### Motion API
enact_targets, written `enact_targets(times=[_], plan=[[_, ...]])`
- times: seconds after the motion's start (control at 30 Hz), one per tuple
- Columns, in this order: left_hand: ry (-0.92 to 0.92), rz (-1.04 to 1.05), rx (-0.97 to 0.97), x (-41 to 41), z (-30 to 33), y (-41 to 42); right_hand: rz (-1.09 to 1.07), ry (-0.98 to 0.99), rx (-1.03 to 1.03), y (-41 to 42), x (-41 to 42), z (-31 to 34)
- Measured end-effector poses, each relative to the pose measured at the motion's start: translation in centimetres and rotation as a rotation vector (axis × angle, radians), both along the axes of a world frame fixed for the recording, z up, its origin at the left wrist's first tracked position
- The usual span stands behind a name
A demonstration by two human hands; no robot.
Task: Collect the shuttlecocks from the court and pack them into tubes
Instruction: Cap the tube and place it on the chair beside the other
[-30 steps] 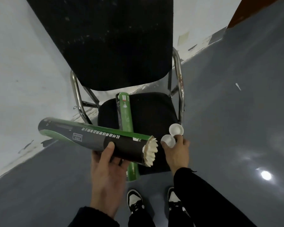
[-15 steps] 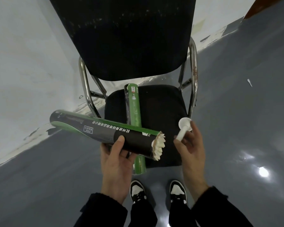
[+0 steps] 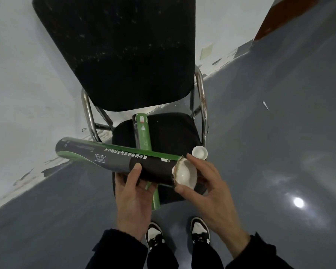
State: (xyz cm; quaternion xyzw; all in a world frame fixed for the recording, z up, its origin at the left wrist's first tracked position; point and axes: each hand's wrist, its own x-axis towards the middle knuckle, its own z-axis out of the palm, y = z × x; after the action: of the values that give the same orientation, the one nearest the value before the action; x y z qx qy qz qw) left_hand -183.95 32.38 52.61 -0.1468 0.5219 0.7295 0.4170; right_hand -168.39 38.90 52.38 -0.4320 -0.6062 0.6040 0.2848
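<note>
My left hand (image 3: 133, 199) grips a black and green shuttlecock tube (image 3: 113, 159) from below and holds it level across the front of the chair. My right hand (image 3: 206, 187) holds a white cap (image 3: 185, 174) against the tube's open right end, with thumb and fingers around its rim. A little white feather edge shows at the mouth beside the cap. A second white cap (image 3: 199, 152) sits just above my right fingers; what carries it is unclear. Another green tube (image 3: 144, 138) lies lengthwise on the chair seat, partly hidden under the held tube.
A black padded chair (image 3: 175, 133) with a chrome frame stands against the white wall (image 3: 27, 84). Grey glossy floor (image 3: 279, 152) spreads to the right, with a small white fleck (image 3: 265, 105) on it. My black and white shoes (image 3: 199, 230) stand below the chair.
My right hand has moved left from beside the chair's edge and brought a white cap onto the tube's open end, covering the feathers that showed before. The left hand keeps the tube steady.
</note>
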Motion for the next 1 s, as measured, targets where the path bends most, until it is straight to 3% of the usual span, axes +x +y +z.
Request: enact_targets(times=[0.27, 0.43, 0.5, 0.67, 0.77, 0.87, 0.93, 1.0], plan=[[0.01, -0.036, 0.073, 1.6, 1.7, 0.7, -0.235, 0.195, -0.017, -1.6, -1.1, 1.0], [0.007, -0.065, 0.065, 2.5, 1.9, 0.8, -0.412, 0.231, 0.085, -2.5, -2.6, 1.8], [0.025, -0.095, 0.055, 2.9, 2.0, 0.7, -0.401, 0.182, 0.124, -2.4, -2.9, 2.1], [0.063, -0.102, 0.085, 3.7, 2.0, 0.6, -0.371, 0.207, -0.013, -1.5, -2.6, 3.1], [0.17, -0.117, -0.028, 2.4, 1.7, -0.2, -0.462, 0.217, -0.031, -1.2, -1.8, 3.4], [0.432, -0.006, -0.408, -4.4, 0.5, -1.8, -0.559, 0.254, -0.128, -0.1, -0.4, 2.5], [0.577, 0.061, -0.461, -9.0, 0.3, -3.4, -0.557, 0.276, -0.199, 0.7, 0.8, 1.7], [0.594, 0.013, -0.424, -12.1, 0.1, -4.2, -0.507, 0.302, -0.231, 1.1, 1.7, 0.8]])
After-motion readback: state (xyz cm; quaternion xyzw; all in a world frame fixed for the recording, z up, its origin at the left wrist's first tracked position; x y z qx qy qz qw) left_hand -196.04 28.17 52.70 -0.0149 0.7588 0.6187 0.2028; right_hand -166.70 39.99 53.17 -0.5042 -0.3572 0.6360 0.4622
